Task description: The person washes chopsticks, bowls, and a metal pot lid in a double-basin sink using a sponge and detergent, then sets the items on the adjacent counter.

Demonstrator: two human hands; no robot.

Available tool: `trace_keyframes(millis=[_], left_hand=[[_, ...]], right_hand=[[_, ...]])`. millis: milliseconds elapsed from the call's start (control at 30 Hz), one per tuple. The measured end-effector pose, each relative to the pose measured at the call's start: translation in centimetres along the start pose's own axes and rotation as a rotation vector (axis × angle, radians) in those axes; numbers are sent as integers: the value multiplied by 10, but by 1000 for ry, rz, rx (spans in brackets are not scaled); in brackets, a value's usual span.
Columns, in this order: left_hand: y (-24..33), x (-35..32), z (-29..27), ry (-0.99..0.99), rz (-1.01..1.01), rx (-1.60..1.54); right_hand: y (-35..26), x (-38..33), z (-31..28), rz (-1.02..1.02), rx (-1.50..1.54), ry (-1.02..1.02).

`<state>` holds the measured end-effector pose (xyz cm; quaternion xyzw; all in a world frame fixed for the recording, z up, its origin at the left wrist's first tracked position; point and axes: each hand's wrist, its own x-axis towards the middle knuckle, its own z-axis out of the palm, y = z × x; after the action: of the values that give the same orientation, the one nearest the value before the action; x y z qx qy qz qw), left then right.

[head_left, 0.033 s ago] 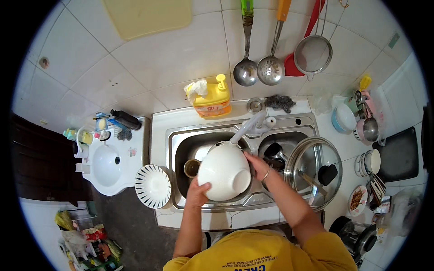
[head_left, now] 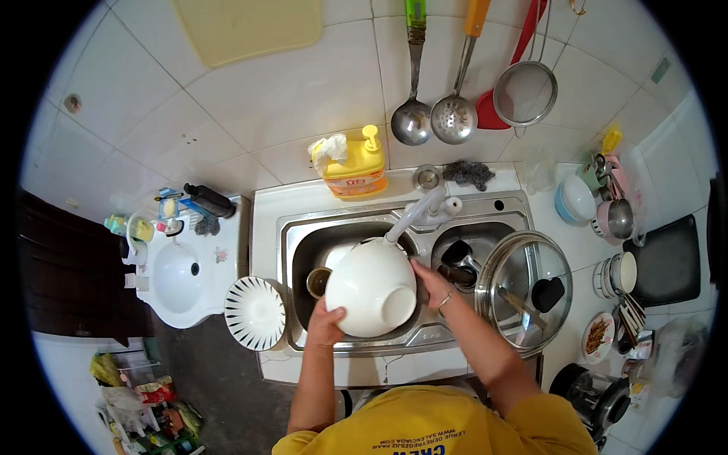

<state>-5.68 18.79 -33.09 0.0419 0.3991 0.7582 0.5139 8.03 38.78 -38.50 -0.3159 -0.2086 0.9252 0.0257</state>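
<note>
Both hands grip a large white bowl [head_left: 370, 284] over the left basin of the steel sink [head_left: 292, 220]. The bowl is tipped so its outside and round foot face me. My left hand [head_left: 326, 322] closes on its near left edge, thumb on the outer wall. At the right edge, my right hand [head_left: 432, 284] holds it with the fingers partly hidden. The grey faucet [head_left: 415, 214] reaches to the bowl's far edge; whether water runs I cannot tell. A brown cup [head_left: 318, 282] sits in the basin, left of the bowl.
A striped plate [head_left: 255, 312] rests at the counter's left edge. On the right, a glass lid [head_left: 557, 262] covers part of the right basin, which holds dark-handled utensils [head_left: 459, 262]. Behind the sink stand a yellow pump jug [head_left: 356, 171] and a steel scrubber [head_left: 469, 174].
The bowl and both hands have moved very slightly to the left, and the bowl's foot is turned a little more toward me. My grip is unchanged.
</note>
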Motion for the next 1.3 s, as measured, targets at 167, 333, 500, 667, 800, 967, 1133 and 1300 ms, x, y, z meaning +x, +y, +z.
trace_keyframes(millis=[167, 333, 500, 667, 800, 967, 1133, 1300], left_hand=[[-6, 26, -40, -54, -24, -277], [-17, 53, -26, 54, 39, 445], [-33, 71, 9, -215, 435, 1244], [-30, 90, 40, -311, 507, 1433], [-24, 103, 7, -95, -63, 819], [-1, 65, -31, -36, -439, 224], [-10, 37, -38, -61, -303, -86], [-10, 21, -8, 35, -93, -156]], right_hand=[[19, -19, -17, 23, 123, -120], [-6, -21, 13, -197, -73, 32], [-14, -23, 10, -300, -401, 168], [-14, -32, -2, -263, -544, 178], [-24, -44, -4, -187, -496, 93], [-39, -50, 5, -69, -298, 123], [-29, -9, -30, -38, -197, -117], [-43, 23, 1, -51, -558, 230]])
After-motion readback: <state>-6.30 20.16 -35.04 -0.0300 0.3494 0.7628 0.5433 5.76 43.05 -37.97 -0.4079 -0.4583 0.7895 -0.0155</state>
